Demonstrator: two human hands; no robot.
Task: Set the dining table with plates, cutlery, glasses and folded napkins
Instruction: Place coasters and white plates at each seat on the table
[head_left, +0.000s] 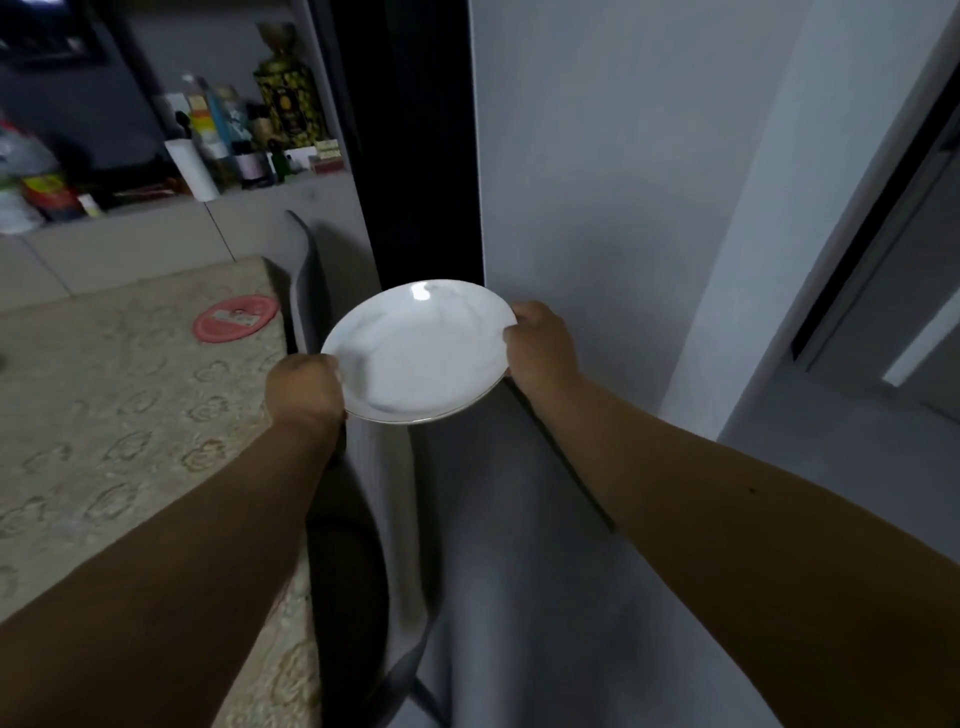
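A white plate (422, 351) with a thin gold rim is held in the air in front of me, tilted slightly. My left hand (305, 387) grips its near-left edge and my right hand (540, 348) grips its right edge. The plate hangs over the floor and a grey chair, to the right of the dining table (104, 415), which is covered with a beige patterned cloth.
A red round lid or mat (236, 318) lies on the table's far right corner. Grey chairs (311, 280) stand along the table's right side. A cluttered counter (208, 156) with bottles and tins runs behind. A white wall (597, 182) and a doorway are at right.
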